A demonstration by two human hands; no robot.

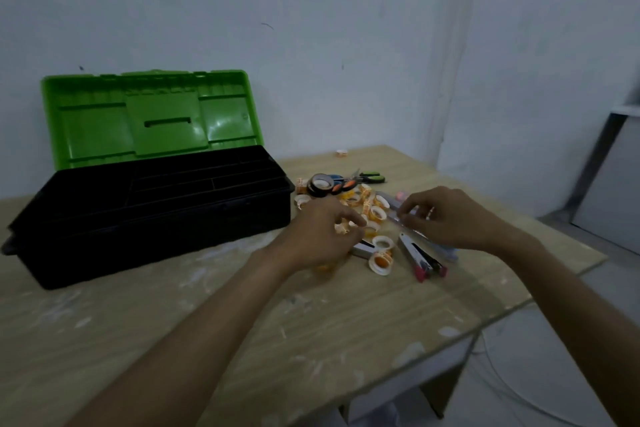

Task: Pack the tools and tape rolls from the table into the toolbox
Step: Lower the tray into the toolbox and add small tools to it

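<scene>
While both hands reach into the pile, head view shows the toolbox standing open on the left half of the surface, back against the far edge. Its green lid is upright and its black tray compartments hold nothing visible.

Tape rolls, small and orange-and-white, lie heaped just right of the toolbox, toward the far right corner. Two black tape rolls sit at the heap's far side, touching the scissors, which have green-and-black handles. One lone roll lies apart near the far edge. A white-rimmed roll lies nearest the front, beside a stapler with a red end.

Left hand: fingers curled down into the heap, an orange roll showing at the fingertips. Motion blur; cannot tell if it is actually gripped.

Right hand: fingers and thumb pinch a long pale tool that lies diagonally across the heap's right side. Tool type unclear.

Surface is wood-grain with white smears.
</scene>
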